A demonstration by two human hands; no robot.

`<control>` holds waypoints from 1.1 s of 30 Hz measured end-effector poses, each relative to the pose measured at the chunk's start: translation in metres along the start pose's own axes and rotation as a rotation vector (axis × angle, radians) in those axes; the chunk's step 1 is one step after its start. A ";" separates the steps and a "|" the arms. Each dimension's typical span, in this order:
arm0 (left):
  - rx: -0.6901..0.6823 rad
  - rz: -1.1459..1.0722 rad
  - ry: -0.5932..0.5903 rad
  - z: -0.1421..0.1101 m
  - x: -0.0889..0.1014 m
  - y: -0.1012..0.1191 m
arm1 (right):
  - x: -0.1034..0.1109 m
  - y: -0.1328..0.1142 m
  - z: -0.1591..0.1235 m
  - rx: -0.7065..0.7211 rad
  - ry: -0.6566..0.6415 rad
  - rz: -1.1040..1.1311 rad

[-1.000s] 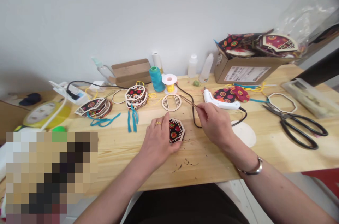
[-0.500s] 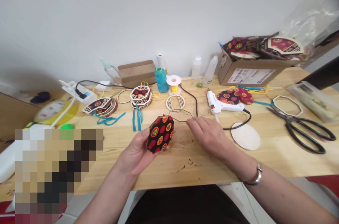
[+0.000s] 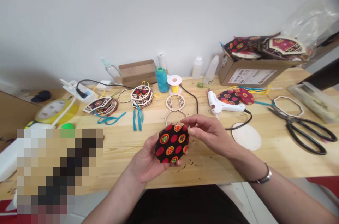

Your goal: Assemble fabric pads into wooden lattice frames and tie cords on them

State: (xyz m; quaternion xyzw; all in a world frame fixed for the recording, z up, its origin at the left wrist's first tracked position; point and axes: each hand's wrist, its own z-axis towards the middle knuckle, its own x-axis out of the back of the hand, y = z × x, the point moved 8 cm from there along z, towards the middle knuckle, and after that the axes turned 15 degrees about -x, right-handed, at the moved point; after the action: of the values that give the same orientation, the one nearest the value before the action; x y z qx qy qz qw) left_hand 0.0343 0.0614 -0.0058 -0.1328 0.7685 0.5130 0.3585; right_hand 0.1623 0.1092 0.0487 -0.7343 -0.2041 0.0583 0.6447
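Octagonal fabric piece [image 3: 172, 142] in the left hand [image 3: 145, 158], right hand [image 3: 209, 134] at its upper right edge

The piece is raised in front of the person, patterned face to the camera: black cloth with red dots and orange-ringed motifs. Its back is hidden. Left fingers clamped on it, thumb along the left rim, the others mostly out of sight behind, tips showing below. Right thumb and forefinger meet the upper right edge, or nearly; cannot tell whether they pinch it or anything beside it.

Directly behind, a thin octagonal frame [image 3: 166, 119] shows only in part, its lower portion covered by the piece. Beyond it lies a round lattice [image 3: 170, 102], with a yellow thread spool [image 3: 174, 88] and a blue thread cone [image 3: 162, 82] farther back.

Right of the hands: white glue gun [image 3: 226, 106], its cord partly hidden behind the right hand; pale disc [image 3: 246, 137], crossed by that cord; black-handled shears [image 3: 305, 139]. Left: stacked octagonal ornaments [image 3: 141, 92], lower ones largely covered.

Carton [image 3: 225, 70] at back right, contents jumbled, hard to separate. A pixelated patch masks the lower left of the table [image 3: 119, 167]
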 end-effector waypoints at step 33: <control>-0.231 1.170 0.188 -0.002 0.025 0.030 | -0.016 0.025 0.009 -0.143 0.029 -0.576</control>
State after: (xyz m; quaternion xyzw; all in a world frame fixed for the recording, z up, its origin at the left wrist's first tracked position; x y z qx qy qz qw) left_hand -0.0012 0.0771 -0.0019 0.2293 0.6816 0.6914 -0.0694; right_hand 0.1503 0.1089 0.0198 -0.6906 -0.3984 -0.1521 0.5842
